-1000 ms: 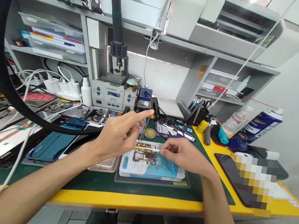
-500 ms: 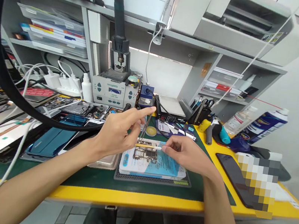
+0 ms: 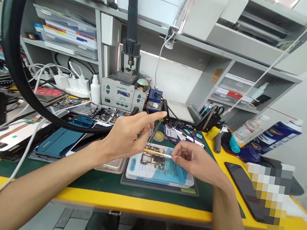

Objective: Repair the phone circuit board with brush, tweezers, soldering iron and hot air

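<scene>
Fingers of my left hand [image 3: 131, 133] close around a pair of metal tweezers [image 3: 155, 132], which slant downward, and a thin yellow stick [image 3: 152, 151] with a pale end. My left index finger points out to the right. At the stick's pale end, my right hand [image 3: 190, 157] pinches with thumb and fingertips; the exact tip is hidden there. Below the stick, a phone circuit board [image 3: 153, 161] lies on a white and blue box [image 3: 174, 176]. The box rests on a dark mesh mat [image 3: 156, 186].
Phone parts and a blue phone back [image 3: 64, 136] lie to the left. A hot-air station [image 3: 120, 96] stands behind. A black phone [image 3: 243, 191] and spray can [image 3: 278, 136] are at the right. A black lamp ring [image 3: 12, 30] curves across the upper left.
The whole view has shifted, so the bench appears slightly further right. The tweezers lean more to the right. Both hands keep nearly the same pose over the circuit board.
</scene>
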A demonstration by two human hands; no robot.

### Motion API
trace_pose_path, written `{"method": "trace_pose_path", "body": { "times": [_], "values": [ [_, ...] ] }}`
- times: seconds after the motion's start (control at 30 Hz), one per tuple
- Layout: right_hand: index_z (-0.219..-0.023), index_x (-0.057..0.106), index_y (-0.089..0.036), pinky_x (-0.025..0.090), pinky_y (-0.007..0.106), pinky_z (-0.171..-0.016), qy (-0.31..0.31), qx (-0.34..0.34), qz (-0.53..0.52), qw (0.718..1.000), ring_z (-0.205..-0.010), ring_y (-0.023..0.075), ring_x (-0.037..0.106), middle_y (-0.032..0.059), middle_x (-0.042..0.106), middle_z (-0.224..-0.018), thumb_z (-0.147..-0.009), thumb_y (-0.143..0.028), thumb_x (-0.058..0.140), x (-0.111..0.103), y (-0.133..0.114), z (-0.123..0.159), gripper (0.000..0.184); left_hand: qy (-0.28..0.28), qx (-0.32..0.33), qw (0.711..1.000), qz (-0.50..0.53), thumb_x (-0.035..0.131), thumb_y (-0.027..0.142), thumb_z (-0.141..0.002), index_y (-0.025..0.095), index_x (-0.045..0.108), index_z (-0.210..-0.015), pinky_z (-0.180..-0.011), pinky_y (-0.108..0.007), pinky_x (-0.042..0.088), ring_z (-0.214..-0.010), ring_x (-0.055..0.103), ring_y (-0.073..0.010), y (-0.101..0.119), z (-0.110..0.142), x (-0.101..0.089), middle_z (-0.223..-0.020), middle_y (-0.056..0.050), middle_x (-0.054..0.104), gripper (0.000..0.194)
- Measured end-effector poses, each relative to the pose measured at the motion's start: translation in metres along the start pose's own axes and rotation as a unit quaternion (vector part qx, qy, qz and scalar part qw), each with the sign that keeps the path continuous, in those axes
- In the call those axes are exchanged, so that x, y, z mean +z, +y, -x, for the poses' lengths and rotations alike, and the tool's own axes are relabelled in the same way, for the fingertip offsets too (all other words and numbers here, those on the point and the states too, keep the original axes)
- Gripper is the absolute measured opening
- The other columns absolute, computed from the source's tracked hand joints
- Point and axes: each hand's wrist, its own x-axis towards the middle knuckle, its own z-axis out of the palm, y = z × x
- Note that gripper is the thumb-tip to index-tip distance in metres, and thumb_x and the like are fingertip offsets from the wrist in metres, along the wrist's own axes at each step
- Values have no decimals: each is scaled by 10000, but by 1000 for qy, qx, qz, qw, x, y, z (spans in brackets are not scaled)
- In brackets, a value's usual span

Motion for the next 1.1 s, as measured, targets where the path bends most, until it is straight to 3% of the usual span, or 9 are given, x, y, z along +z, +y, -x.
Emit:
{"method": "trace_pose_path", "body": {
  "times": [0.43, 0.7, 0.93, 1.1],
  "values": [
    [-867, 598, -194, 330, 254, -512, 11, 7, 15, 1000, -571, 132, 479, -28, 545, -647, -887, -269, 635, 5, -8, -2, 85, -2, -3, 1000, -7, 439, 55, -926, 187, 509, -1421, -670, -219, 506, -726, 603, -112, -4, 1, 2, -891, -24, 674, 517],
    [-878, 586, -187, 357, 257, -553, 20, -19, -2, 1000, -622, 139, 497, -13, 563, -701, -883, -251, 613, 12, 1, -10, 69, 2, 7, 1000, -19, 427, 40, -908, 173, 509, -1414, -593, -205, 458, -669, 584, -111, -2, -1, 0, -852, -25, 663, 530],
    [-862, 568, -190, 405, 260, -585, -88, -15, 7, 996, -631, 146, 553, -15, 615, -707, -813, -153, 613, -7, -8, -23, 76, 9, 12, 1000, -25, 435, 40, -891, 169, 512, -1411, -601, -212, 468, -650, 572, -107, -5, 0, 2, -848, -22, 659, 541],
    [-836, 539, -192, 424, 251, -595, -138, -20, -55, 989, -632, 143, 574, -19, 628, -690, -778, -111, 616, -9, -12, -35, 127, 15, 7, 999, -35, 428, 46, -892, 171, 519, -1398, -595, -207, 456, -619, 542, -99, -6, 0, 2, -815, -10, 641, 529]
  ]
}}
